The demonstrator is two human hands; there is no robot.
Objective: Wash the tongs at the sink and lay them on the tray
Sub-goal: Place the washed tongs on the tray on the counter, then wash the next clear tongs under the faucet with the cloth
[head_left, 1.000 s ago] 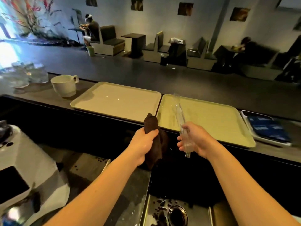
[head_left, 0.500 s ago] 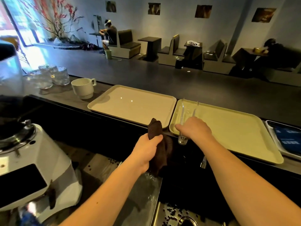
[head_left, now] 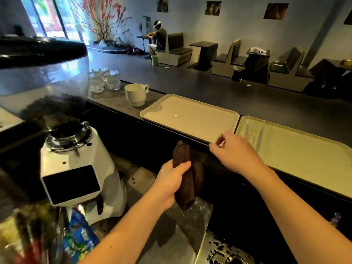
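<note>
Two clear tongs (head_left: 255,130) arms on tray (head_left: 304,159)

- Clear tongs (head_left: 254,130) now lie at the left edge of the yellow-green tray (head_left: 304,159).
- Right hand (head_left: 236,151), released, sits at that tray's near-left corner.

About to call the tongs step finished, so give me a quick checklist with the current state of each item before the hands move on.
1. Tongs on the right tray: ok, the clear arms lie at its left end.
2. Right hand clear of the tongs: cannot tell, its fingers sit at the tray's near corner.
3. Left hand holding the brown cloth: ok.
4. Left tray bare: ok.
5. Sink clean: not ok, dark bits lie around the drain.
</note>
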